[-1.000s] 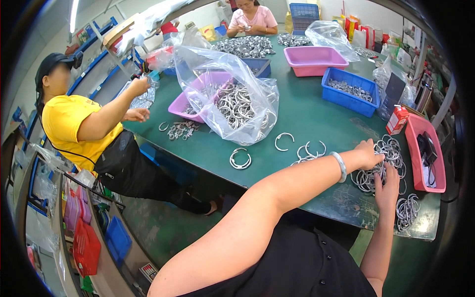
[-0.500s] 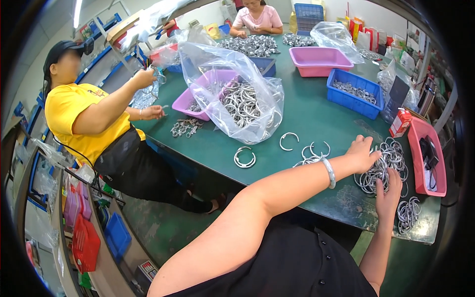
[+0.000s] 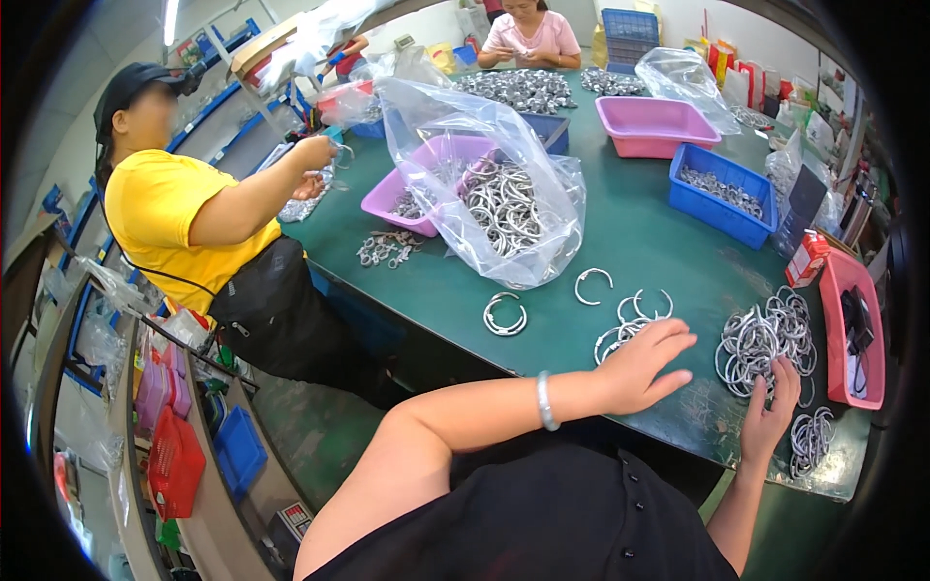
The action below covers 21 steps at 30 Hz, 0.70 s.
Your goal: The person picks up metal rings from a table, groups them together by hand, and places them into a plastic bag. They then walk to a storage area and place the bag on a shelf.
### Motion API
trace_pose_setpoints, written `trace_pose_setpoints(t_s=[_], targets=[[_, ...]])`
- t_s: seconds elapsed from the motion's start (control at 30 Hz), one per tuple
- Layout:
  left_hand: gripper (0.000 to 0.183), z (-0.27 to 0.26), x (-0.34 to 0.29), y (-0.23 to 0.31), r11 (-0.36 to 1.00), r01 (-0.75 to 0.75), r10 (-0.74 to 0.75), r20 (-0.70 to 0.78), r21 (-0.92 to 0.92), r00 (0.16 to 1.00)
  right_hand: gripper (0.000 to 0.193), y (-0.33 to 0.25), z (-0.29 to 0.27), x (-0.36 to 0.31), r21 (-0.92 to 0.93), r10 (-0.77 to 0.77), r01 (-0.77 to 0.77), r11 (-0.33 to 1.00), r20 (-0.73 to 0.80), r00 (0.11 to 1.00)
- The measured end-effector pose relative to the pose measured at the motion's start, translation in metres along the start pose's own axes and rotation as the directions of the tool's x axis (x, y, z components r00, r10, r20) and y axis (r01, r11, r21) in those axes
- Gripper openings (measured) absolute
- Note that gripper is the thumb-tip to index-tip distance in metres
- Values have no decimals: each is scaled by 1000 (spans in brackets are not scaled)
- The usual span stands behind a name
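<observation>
My left hand [image 3: 647, 373] is open, fingers stretched and thumb apart, over the table's near edge. Just beyond it, partly covered by it, lie a few silver C-shaped metal rings [image 3: 630, 312]. On the right is a tangled pile of similar rings [image 3: 751, 349]. My right hand [image 3: 771, 412] touches the near side of that pile, its thumb and fingers apart; no ring is plainly gripped. A smaller ring heap [image 3: 812, 441] lies close to the right wrist. Farther left are a single ring [image 3: 593, 287] and some stacked rings [image 3: 505, 315].
A clear plastic bag of rings [image 3: 504, 208] leans on a purple basin [image 3: 387, 200]. A pink basin [image 3: 852, 324] stands right of the pile, a blue crate [image 3: 722, 194] beyond. One person [image 3: 184, 203] stands at left; another [image 3: 533, 39] sits across the green table [image 3: 639, 218].
My left hand has drawn back from the large pile, leftward and nearer me, toward the few loose rings. The right hand stays at the pile. The whole view has shifted slightly.
</observation>
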State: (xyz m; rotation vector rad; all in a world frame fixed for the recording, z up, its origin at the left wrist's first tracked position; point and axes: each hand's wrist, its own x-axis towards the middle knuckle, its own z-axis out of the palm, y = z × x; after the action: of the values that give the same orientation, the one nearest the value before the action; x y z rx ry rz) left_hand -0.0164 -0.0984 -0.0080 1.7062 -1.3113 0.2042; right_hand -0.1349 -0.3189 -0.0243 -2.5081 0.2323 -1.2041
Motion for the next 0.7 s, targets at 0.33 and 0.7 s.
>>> trace_pose_setpoints(t_s=[0.33,0.7], targets=[[33,-91,-89,-5,912,157,-100,-165,378,981,22,-31,20,9,88,-103,104,991,-15,995],[37,-111,-130,-56,739,402,-187,-409,540,893,21,-30,39,12,159,-209,193,968,94,973]])
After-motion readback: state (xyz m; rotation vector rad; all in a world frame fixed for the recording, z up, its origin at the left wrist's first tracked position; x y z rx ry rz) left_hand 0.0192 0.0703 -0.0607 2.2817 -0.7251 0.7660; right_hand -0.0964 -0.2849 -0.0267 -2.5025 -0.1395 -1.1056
